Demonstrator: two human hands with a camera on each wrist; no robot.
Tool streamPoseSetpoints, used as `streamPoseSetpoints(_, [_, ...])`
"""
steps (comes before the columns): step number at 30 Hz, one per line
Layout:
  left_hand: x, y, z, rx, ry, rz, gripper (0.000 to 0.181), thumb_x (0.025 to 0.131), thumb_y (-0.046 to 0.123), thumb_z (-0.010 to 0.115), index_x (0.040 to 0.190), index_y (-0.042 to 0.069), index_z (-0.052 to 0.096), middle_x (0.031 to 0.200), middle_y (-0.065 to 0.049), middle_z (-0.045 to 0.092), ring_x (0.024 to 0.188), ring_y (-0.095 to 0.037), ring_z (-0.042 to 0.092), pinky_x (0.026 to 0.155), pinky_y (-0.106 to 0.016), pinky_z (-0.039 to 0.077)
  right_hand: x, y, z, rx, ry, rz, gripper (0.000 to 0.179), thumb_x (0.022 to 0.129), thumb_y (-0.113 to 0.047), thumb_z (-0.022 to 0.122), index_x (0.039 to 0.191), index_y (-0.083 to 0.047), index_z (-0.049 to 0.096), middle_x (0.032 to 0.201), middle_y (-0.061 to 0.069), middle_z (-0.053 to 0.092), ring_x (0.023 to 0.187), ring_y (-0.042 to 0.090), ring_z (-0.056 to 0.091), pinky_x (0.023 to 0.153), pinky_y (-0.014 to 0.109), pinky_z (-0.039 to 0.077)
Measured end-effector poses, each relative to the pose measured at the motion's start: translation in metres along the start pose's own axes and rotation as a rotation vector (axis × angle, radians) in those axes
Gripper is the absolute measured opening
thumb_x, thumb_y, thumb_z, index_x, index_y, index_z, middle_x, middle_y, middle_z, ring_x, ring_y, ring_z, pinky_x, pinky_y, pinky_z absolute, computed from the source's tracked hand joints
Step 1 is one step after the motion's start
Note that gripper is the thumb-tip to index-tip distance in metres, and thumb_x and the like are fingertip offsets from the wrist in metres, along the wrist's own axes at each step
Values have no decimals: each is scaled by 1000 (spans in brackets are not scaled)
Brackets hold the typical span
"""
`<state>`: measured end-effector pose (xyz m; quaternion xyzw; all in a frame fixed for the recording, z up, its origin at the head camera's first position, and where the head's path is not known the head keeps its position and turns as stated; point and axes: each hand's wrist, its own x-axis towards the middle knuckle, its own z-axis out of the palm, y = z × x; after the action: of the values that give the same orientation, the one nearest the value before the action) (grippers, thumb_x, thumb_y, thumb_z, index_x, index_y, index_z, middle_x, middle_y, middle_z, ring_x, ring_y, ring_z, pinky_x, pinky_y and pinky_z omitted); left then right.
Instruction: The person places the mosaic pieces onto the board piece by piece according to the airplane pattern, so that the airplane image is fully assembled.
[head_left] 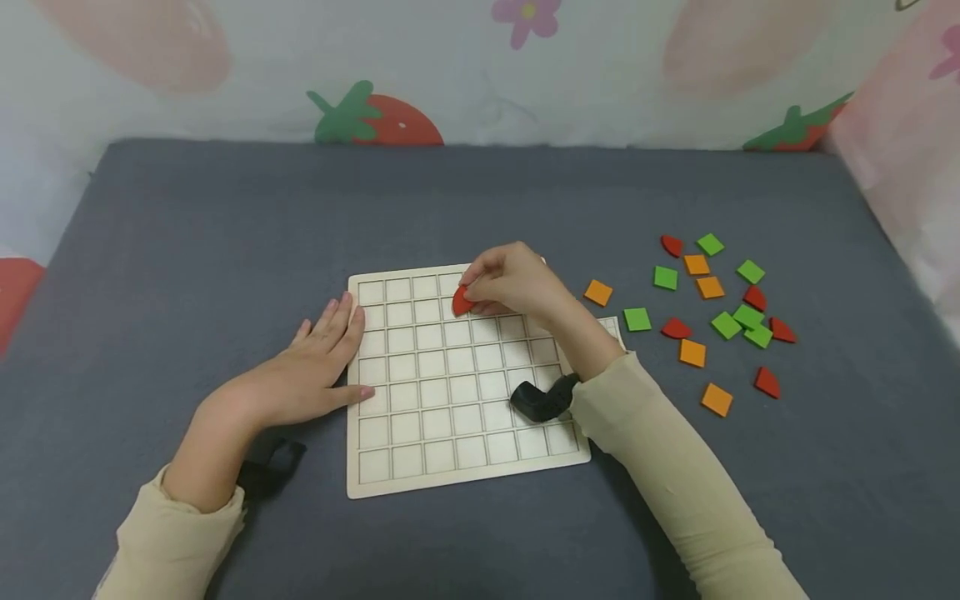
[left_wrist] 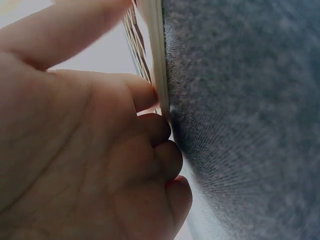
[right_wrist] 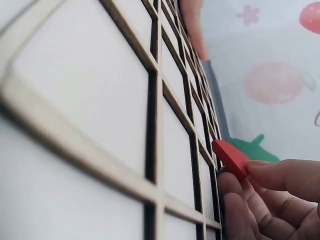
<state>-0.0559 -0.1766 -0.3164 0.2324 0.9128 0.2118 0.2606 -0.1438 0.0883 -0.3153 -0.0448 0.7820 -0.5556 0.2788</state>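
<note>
A pale wooden grid board [head_left: 468, 477] lies on the grey cloth, its square cells bare where they show. Over its upper part, my right hand [head_left: 517, 279] pinches a red quarter-round tile [head_left: 461, 302] between thumb and fingers. In the right wrist view the red tile [right_wrist: 231, 157] is tilted, close over the raised grid lines. My left hand [head_left: 315, 362] rests with straight fingers along the board's left edge, thumb over the frame. Seen from the left wrist, the fingertips [left_wrist: 159, 127] are right at the board's side [left_wrist: 159, 55]. My right forearm hides part of the board's right side.
Right of the board several loose tiles are scattered: green squares [head_left: 665, 277], orange squares [head_left: 692, 353] and red quarter-rounds [head_left: 767, 382]. Some green ones overlap. A black wrist mount [head_left: 543, 400] hangs over the board by the right sleeve. Behind the table hangs a strawberry-print curtain [head_left: 585, 83].
</note>
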Motion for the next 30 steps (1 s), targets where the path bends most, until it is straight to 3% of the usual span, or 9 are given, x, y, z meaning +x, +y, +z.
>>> streamPoseSetpoints(8, [1,-2,0,-17,2,13,81,98,30,50,148,-6,-3,152,-23,-18,140,-37,-15,108,-60,-1,4,-4,5,-145,37,-1,7,83,-3,69,89,1,70,81,11,69,63,18,62,57,25,51])
streamPoseSetpoints(18, [2,-3,1,-11,2,21,78,99,28,47,148,-6,-4,152,-23,-18,140,-38,-15,108,-60,-1,4,-7,7,-324,70,-11,7,81,-7,73,85,-2,72,70,4,67,56,14,57,53,22,45])
streamPoseSetpoints(27, [2,-3,0,-10,6,12,78,99,27,48,147,-7,-3,152,-24,-18,140,-38,-14,108,-60,-1,4,-7,8,-377,70,-45,6,78,-3,75,82,-6,72,72,4,68,56,14,55,55,24,44])
streamPoseSetpoints(30, [1,-3,0,-11,2,8,79,99,27,48,147,-7,-4,152,-24,-18,140,-38,-15,108,-60,-1,5,-8,8,-401,65,-52,8,76,-6,78,82,-8,73,73,3,69,65,14,57,62,25,44])
